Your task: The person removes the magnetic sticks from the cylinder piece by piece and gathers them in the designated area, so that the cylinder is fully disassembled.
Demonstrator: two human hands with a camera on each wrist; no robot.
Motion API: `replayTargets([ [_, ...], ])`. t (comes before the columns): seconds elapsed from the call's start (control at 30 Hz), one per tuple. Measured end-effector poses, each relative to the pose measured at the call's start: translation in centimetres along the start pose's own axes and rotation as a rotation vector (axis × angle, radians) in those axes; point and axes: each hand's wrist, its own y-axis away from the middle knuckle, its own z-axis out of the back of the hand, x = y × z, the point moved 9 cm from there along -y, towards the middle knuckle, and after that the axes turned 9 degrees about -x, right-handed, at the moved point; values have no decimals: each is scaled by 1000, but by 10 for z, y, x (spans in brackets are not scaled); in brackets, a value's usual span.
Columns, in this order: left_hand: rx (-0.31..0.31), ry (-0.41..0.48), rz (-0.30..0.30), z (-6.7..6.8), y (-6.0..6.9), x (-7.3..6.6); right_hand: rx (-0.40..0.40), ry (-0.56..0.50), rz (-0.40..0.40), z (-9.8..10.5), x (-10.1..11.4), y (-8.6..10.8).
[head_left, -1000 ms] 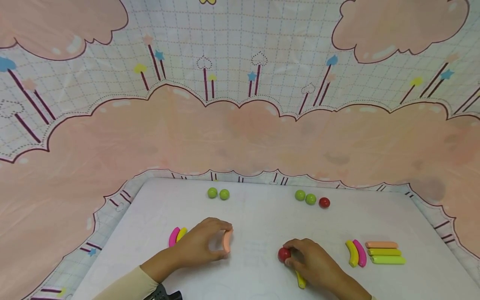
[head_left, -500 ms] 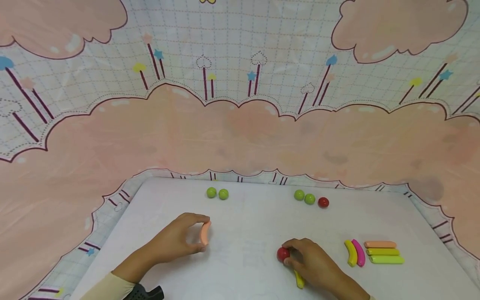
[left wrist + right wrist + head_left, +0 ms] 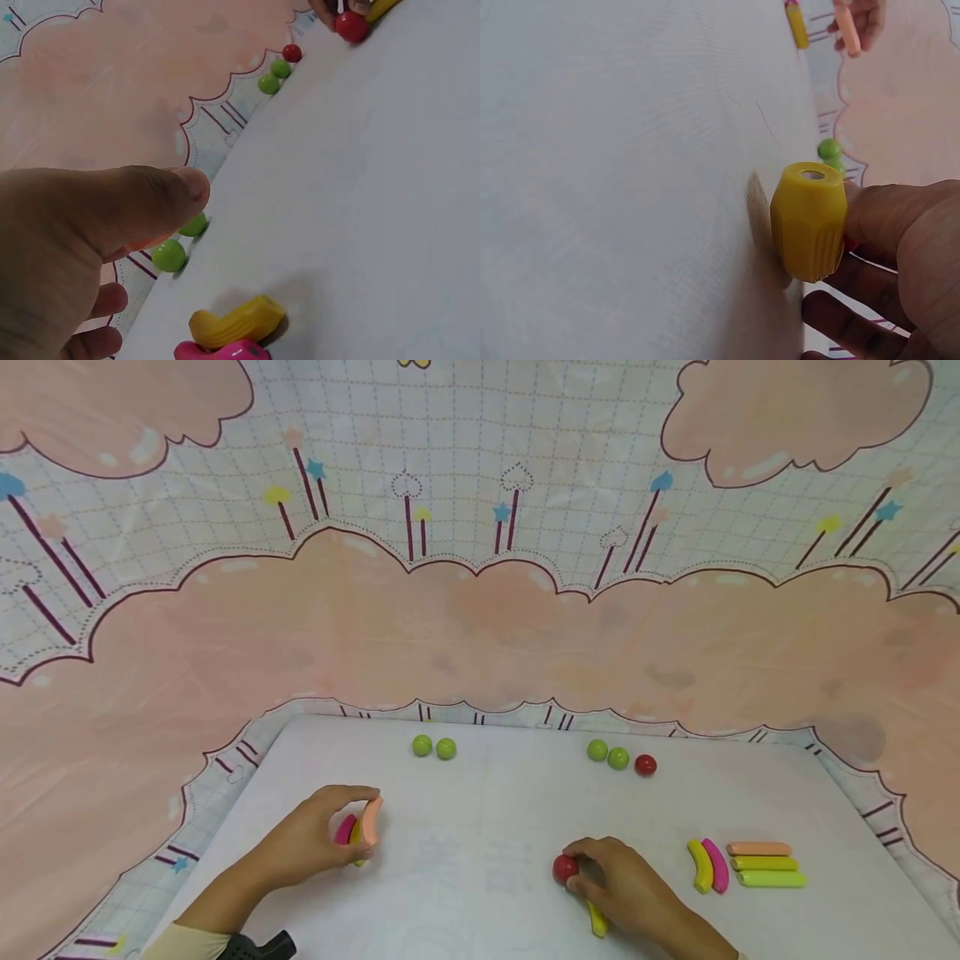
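Note:
My left hand (image 3: pixel 311 835) pinches a curved peach-coloured stick (image 3: pixel 371 821) between thumb and fingertips, raised off the white table. Right beside it, seen through the gap of that hand, are a curved pink piece (image 3: pixel 345 829) and a curved yellow piece (image 3: pixel 238 321) lying side by side. In the left wrist view the thumb hides most of the peach stick. My right hand (image 3: pixel 633 887) holds a red ball (image 3: pixel 566 869) between thumb and fingers. From under that hand sticks out another curved yellow piece (image 3: pixel 808 221), its hollow end towards the right wrist camera.
Two green balls (image 3: pixel 422 745) sit at the back left. Two more green balls (image 3: pixel 618 758) and a red ball (image 3: pixel 646 765) form a row at the back right. On the right lie curved yellow and pink pieces (image 3: pixel 716 866) and several straight sticks (image 3: pixel 765 863).
My left hand has moved left with the peach stick, and the pink and yellow pieces it covered half a second ago show again. The right hand stays in place on the red ball.

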Motion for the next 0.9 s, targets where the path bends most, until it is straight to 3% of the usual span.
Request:
replayTargets([
  [0.2, 2, -30, 24, 12, 5, 13, -3, 1, 5, 0, 0, 0],
  [0.4, 52, -70, 108, 16, 9, 32, 4, 0, -16, -1, -1, 1],
  [0.9, 69, -96, 157, 18, 16, 62, 10, 0, -39, -1, -2, 1],
])
